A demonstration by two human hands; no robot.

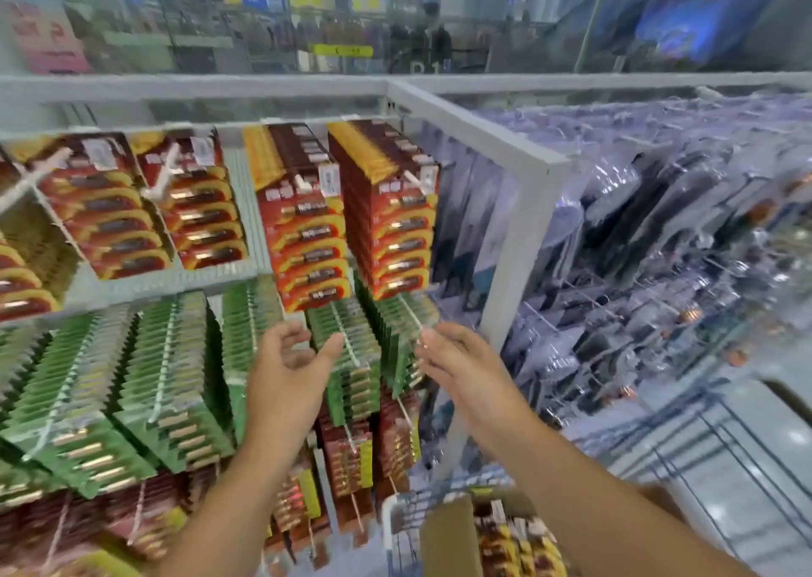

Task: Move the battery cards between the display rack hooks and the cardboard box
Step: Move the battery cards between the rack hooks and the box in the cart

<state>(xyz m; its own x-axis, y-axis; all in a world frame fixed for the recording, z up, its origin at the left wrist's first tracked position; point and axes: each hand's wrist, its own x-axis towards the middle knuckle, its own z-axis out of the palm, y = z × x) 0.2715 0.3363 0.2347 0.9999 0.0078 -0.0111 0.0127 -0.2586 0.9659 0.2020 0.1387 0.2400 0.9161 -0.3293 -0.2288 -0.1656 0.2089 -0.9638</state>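
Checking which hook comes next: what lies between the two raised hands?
In the head view, a stack of green battery cards on its white hook lies between the left hand and right hand; neither grips it.

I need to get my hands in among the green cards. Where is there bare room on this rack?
Free: the pale strip between the second and third red stacks, and the rail under the two left red stacks. The gap between the left hand and right hand holds a packed green card hook. The green rows are tight.
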